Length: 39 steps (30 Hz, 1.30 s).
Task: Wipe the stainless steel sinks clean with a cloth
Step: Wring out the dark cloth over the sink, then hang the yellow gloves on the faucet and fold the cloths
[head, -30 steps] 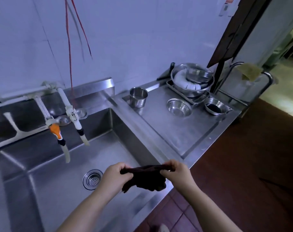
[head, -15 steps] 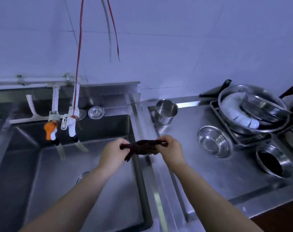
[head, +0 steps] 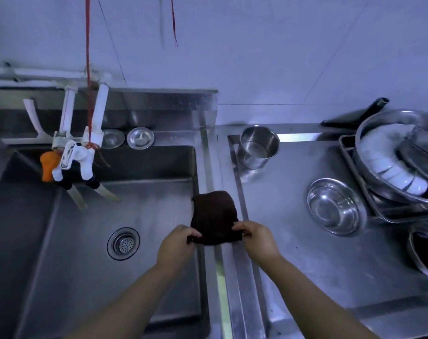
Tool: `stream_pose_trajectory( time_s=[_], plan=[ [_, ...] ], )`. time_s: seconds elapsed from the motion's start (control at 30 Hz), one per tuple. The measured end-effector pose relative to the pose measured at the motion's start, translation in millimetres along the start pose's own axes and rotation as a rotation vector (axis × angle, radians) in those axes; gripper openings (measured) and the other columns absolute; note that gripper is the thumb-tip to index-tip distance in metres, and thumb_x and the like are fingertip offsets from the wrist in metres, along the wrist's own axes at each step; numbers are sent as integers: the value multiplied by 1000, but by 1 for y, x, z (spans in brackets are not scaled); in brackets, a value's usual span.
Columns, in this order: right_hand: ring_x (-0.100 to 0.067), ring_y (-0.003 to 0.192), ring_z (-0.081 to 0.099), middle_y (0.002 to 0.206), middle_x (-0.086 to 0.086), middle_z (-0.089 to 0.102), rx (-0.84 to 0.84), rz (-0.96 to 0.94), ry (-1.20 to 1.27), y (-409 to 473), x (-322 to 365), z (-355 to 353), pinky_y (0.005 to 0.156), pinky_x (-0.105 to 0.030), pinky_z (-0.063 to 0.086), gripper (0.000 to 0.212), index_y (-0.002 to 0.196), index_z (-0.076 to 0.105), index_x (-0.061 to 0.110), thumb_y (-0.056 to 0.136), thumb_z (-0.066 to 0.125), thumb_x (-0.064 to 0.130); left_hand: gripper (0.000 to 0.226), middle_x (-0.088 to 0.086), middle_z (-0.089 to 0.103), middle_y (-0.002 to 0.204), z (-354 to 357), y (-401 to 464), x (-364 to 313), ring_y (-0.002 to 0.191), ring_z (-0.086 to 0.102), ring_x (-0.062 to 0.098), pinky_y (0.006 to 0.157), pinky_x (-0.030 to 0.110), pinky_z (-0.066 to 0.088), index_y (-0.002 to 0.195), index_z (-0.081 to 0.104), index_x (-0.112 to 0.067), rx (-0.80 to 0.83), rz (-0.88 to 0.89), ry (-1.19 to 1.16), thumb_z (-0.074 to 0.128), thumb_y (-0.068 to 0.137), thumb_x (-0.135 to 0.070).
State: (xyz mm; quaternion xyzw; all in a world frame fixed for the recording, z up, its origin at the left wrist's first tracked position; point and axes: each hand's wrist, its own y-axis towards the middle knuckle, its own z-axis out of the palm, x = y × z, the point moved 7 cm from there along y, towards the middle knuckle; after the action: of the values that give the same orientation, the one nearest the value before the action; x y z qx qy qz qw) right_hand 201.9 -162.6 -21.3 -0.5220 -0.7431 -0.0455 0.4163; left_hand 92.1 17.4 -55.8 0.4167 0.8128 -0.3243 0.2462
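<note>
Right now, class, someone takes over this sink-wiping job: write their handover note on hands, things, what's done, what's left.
Left hand pinches the cloth's left near corner; right hand pinches its right one.
The dark cloth lies spread over the rim between the sink and the draining board.
Done: cloth opened out; no sign of wiping yet.
Left: wipe the sink, rim and board.

Both hands out front, left hand (head: 175, 245) & right hand (head: 258, 239) each pinching cloth (head: 214, 216) corners.

Two bare forearms — no sleeves, gloves or jewellery — left hand (head: 177, 245), right hand (head: 258, 239).
</note>
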Motion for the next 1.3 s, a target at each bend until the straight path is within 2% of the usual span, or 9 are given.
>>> stream_pose_trajectory(
  time_s=[0.13, 0.23, 0.33, 0.43, 0.6, 0.73, 0.9, 1.13, 1.3],
  plan=[
    [-14, 108, 62, 117, 1, 67, 3, 13, 18, -2, -5, -5, 92, -20, 48, 49, 105, 71, 17, 83, 41, -15, 32, -5, 61, 113, 0, -2, 9, 93, 58, 10, 72, 15, 37, 101, 70, -24, 18, -42, 86, 52, 87, -2],
    [-14, 108, 62, 116, 0, 67, -41, 14, -25, 2, -3, -9, 86, -16, 45, 46, 110, 69, 19, 87, 41, -10, 38, -5, 58, 117, -6, -2, 1, 99, 55, 12, 73, 18, 38, 108, 67, -23, -39, 21, 131, 49, 85, 1],
    [-16, 108, 59, 122, 3, 64, -61, 21, -140, 8, 1, -5, 80, -17, 42, 43, 115, 67, 22, 89, 42, -2, 42, -7, 53, 125, 6, -7, -13, 106, 54, 11, 83, 21, 44, 122, 59, -24, 63, 143, 133, 49, 87, -3],
    [-19, 106, 59, 121, -3, 63, -184, 35, -118, 11, 9, -11, 80, -22, 44, 41, 117, 64, 19, 88, 43, 0, 41, -8, 49, 129, 4, -16, -13, 108, 53, 10, 87, 17, 41, 127, 55, -23, 105, 132, 110, 48, 91, -6],
    [-18, 106, 58, 117, -3, 63, -143, -231, -250, 11, 66, 6, 85, -25, 47, 37, 118, 64, 18, 89, 46, 3, 36, -9, 49, 130, -42, -42, 7, 112, 51, 10, 90, 23, 42, 124, 56, -27, 64, 57, 197, 42, 94, -13],
    [-18, 100, 61, 113, -3, 67, 47, -371, -367, 9, 114, 53, 83, -22, 45, 33, 118, 64, 16, 93, 45, 7, 35, -8, 51, 131, -91, -71, 41, 119, 48, 12, 96, 26, 40, 125, 55, -26, 2, -28, 267, 40, 95, -16],
    [-18, 107, 58, 120, 3, 63, 242, -483, -594, -23, 177, 131, 87, -28, 47, 32, 119, 60, 25, 95, 40, 17, 36, -3, 53, 129, -160, -130, 107, 119, 48, 18, 96, 30, 40, 125, 55, -28, -89, -174, 415, 39, 94, -20],
    [-20, 96, 58, 109, 1, 64, 318, -649, -767, -106, 281, 246, 68, -26, 37, 27, 106, 61, 20, 95, 36, 20, 35, -1, 53, 128, -248, -252, 215, 113, 53, 19, 91, 31, 44, 128, 51, -25, -179, -343, 445, 36, 97, -19],
    [-17, 97, 58, 112, 5, 64, 387, -751, -732, -192, 362, 356, 77, -27, 44, 30, 112, 60, 26, 95, 37, 23, 32, -5, 56, 120, -324, -368, 306, 111, 54, 16, 87, 30, 42, 120, 56, -27, -349, -455, 371, 38, 93, -24]
  ],
)
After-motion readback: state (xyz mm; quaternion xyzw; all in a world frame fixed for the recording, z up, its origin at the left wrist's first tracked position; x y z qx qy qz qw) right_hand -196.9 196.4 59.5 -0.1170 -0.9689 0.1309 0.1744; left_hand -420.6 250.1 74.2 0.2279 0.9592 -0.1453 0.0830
